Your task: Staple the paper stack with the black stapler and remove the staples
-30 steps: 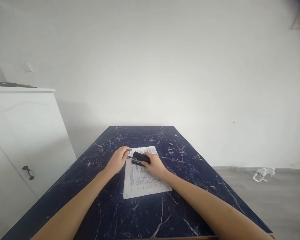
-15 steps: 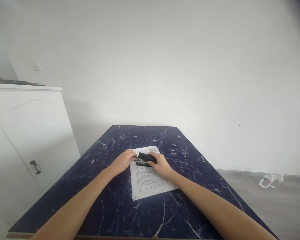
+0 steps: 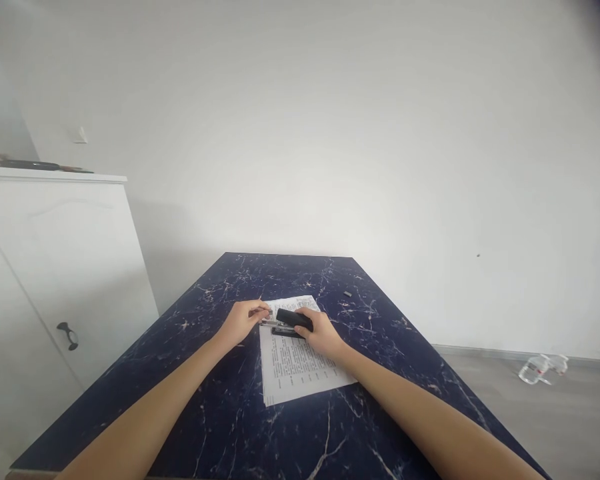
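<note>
A black stapler is tilted open over printed sheets of paper on the dark blue marbled table. My right hand is wrapped round the stapler's right end. Just left of the stapler, my left hand has its fingers pinched together by the metal part that sticks out of it. Whatever is between those fingertips is too small to make out. The paper lies beneath both hands, its lower part uncovered.
A small grey piece lies on the table beyond the paper to the right. A white cabinet stands at the left. Clear plastic bottles rest on the floor at right, and a white wall rises behind the table.
My left hand has drawn slightly left, away from the stapler's body, and a metal part now shows further out between them. My right hand keeps its hold.
</note>
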Tool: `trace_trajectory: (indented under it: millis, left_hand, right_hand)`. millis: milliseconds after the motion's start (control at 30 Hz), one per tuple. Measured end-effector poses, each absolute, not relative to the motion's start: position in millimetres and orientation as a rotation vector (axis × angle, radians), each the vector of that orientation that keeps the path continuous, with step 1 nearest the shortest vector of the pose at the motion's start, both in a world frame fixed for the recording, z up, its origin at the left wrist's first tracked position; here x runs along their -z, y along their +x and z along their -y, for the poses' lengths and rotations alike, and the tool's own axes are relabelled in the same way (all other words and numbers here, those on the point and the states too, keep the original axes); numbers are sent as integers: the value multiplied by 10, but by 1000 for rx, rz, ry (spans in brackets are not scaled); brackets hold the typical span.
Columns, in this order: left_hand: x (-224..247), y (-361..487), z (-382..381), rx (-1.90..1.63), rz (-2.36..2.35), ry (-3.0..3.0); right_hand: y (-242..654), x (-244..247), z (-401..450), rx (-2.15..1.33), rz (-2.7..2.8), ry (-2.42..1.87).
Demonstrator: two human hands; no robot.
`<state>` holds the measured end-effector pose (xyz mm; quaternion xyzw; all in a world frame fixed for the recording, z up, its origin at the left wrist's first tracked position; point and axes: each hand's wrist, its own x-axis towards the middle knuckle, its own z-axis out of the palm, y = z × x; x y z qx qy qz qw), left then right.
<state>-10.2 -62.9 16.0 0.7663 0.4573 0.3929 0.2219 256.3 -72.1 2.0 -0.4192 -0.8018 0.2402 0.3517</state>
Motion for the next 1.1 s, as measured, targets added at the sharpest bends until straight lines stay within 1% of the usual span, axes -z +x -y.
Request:
trace_trajectory:
  millis: [267,467,667,1100]
  left_hand:
    - [-167,-126,615,-1002,-1272,2304]
    - [-139,-115,607,-913,-1270,2313]
    - [-136,-95,596,-919,-1361,2295]
    - [-120,-119,560,-892,-1326,2328]
  right_hand:
    - [2560,-43,729,-641,2078,-1102]
    - [2562,-44,729,-638,2076,-1114]
    - [2565,-43,726,-623,2081,-1103]
    - [2567,-50,734,-642,2079,-1087]
